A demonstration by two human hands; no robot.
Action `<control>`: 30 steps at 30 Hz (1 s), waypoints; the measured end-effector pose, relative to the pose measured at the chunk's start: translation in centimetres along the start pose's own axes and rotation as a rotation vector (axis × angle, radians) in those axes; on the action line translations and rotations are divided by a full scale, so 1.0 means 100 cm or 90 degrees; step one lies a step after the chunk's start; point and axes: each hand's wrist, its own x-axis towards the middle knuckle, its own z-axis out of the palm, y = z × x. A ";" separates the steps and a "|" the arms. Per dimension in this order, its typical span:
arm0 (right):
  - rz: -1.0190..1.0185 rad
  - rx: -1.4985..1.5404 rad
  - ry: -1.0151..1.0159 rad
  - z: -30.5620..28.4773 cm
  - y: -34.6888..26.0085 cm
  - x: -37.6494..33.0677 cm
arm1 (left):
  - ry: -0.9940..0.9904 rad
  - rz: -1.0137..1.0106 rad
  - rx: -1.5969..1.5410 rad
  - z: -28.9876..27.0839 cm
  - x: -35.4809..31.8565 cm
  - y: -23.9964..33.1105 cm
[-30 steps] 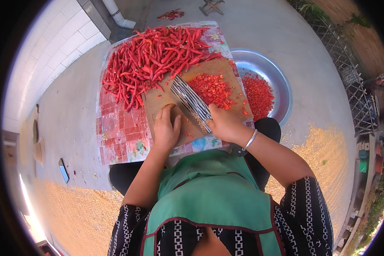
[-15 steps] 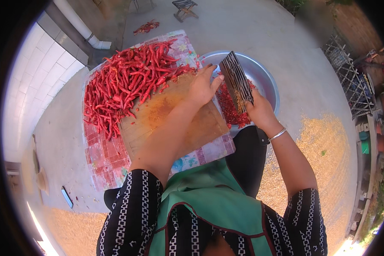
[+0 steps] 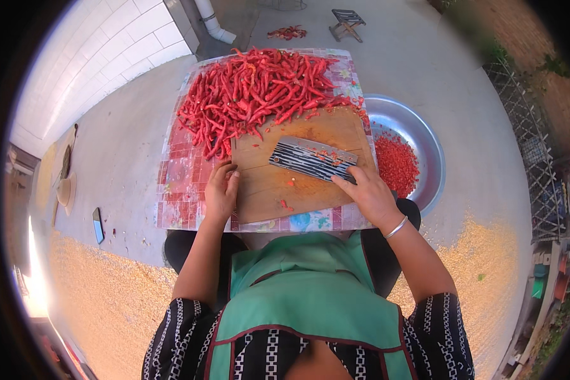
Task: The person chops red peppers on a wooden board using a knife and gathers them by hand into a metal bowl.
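Cleaver (image 3: 303, 158) moves from basin (image 3: 428, 152) to board (image 3: 259, 193), right hand (image 3: 372, 195) closed on it; left hand (image 3: 220, 195) half-curled at board edge, hold unclear. Seemingly between chopping batches, needing peppers (image 3: 253, 88) beyond the left fingers (image 3: 217, 176).

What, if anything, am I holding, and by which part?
Right hand: the cleaver, by its right end. Left hand: at the left edge of the board; grip unclear.

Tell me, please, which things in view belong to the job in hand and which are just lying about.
Belonging to the job: cleaver, cutting board, whole red peppers, chopped peppers, metal basin, covered table.

Apparently just lying about: folding stool, phone-like device, spread yellow grains.
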 end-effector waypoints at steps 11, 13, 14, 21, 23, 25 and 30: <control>-0.035 0.024 0.018 -0.013 -0.010 0.115 | 0.086 0.006 -0.080 -0.036 0.025 -0.026; -0.045 -0.071 0.011 0.001 0.003 0.156 | 0.097 -0.007 -0.143 -0.035 0.047 -0.030; -0.035 -0.098 -0.009 0.011 0.011 0.176 | 0.102 -0.015 -0.171 -0.035 0.056 -0.032; -0.084 -0.216 -0.044 0.076 0.012 0.254 | 0.153 -0.027 -0.306 -0.035 0.081 -0.028; -0.099 -0.192 -0.034 0.084 0.014 0.266 | 0.142 -0.023 -0.284 -0.043 0.082 -0.029; -0.089 -0.115 -0.032 0.090 0.025 0.268 | 0.143 -0.008 -0.280 -0.042 0.083 -0.034; 0.023 0.220 -0.017 0.057 0.025 0.265 | 0.116 -0.095 -0.396 -0.043 0.082 -0.031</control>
